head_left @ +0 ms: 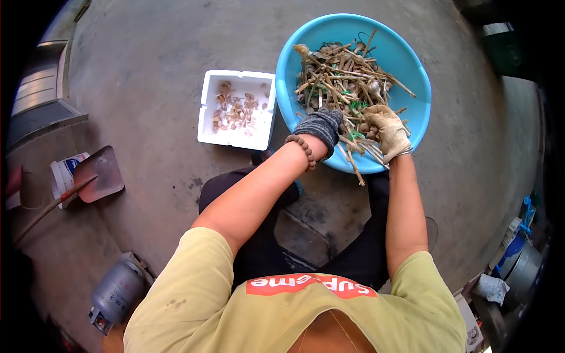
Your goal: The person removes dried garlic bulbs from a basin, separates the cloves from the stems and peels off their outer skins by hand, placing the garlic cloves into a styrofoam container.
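Note:
A round blue basin (421,100) holds a heap of dried garlic (341,76) with long stalks, and strips of green tie (356,106) show among them. My left hand (321,125), in a dark grey knit glove, is over the basin's near left side. Its fingers are curled, and what lies inside them is hidden. At the near right of the heap, my right hand (389,130) wears a soiled cream glove. Its fingers close around several garlic bulbs (369,130). Some stalks (353,165) stick out over the near rim, between my hands.
Left of the basin stands a white foam box (235,140) with loose garlic cloves (235,112) inside. Farther left are a shovel (100,173), a white bucket (62,176) and a grey gas cylinder (118,288). Metal pots (524,267) stand at the far right.

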Available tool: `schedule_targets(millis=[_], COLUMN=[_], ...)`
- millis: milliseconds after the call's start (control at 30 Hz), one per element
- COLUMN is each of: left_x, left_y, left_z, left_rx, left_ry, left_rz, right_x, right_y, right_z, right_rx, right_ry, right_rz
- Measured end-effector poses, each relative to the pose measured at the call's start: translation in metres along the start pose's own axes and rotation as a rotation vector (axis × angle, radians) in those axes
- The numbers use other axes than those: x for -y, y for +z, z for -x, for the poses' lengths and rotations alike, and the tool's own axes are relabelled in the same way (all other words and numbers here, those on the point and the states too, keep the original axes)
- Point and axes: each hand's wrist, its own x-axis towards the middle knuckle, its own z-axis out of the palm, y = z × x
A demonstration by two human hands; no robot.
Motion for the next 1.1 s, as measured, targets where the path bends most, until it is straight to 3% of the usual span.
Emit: schedule_targets(millis=[100,167,267,433,500,533,633,667,700,833,867,967,1033,1067,1100], left_x=[-0.006,-0.009,-0.008,-0.004,-0.001,0.004,0.017,0.022,0.027,0.045,0.046,0.033,0.017,0.017,0.017], left_y=[-0.004,-0.013,-0.010,-0.008,-0.006,0.002,0.009,0.012,0.013,0.013,0.012,0.001,-0.014,-0.013,-0.012], left_z=[0.005,0.016,0.023,0.038,0.041,0.042,0.041,0.041,0.041,0.041,0.039,0.039,0.039,0.037,0.036], left_rx=[-0.034,-0.005,-0.084,0.140,0.239,0.152,0.170,0.193,0.214,0.255,0.233,0.139,0.180,0.149,0.120], left_ry=[-0.133,-0.187,-0.074,0.048,0.091,0.115,0.182,0.204,0.222,0.236,0.234,0.217,0.144,0.161,0.177], left_rz=[-0.081,0.060,-0.056,-0.251,-0.282,-0.309,-0.310,-0.304,-0.304,-0.303,-0.299,-0.251,-0.166,-0.194,-0.223], right_x=[-0.001,-0.002,-0.002,-0.012,-0.006,-0.002,-0.028,-0.025,-0.019,-0.008,-0.005,-0.013,-0.005,-0.035,-0.014], right_y=[-0.007,-0.008,-0.006,0.015,0.042,0.064,0.114,0.147,0.165,0.198,0.190,0.144,0.109,0.062,0.057], right_z=[-0.004,-0.006,-0.003,-0.004,-0.008,-0.010,-0.061,-0.055,-0.048,-0.044,-0.045,-0.058,-0.054,-0.094,-0.067], right_rx=[-0.026,-0.025,0.041,0.114,0.217,0.255,0.674,0.459,0.417,0.307,0.306,0.370,0.210,0.594,0.122], right_ry=[-0.064,-0.046,-0.024,0.072,0.148,0.153,0.240,0.212,0.183,0.038,0.081,0.065,-0.022,-0.056,-0.035], right_rz=[-0.154,-0.230,-0.291,-0.362,-0.487,-0.558,-0.688,-0.551,-0.252,0.283,0.246,-0.249,-0.277,-0.596,-0.373])
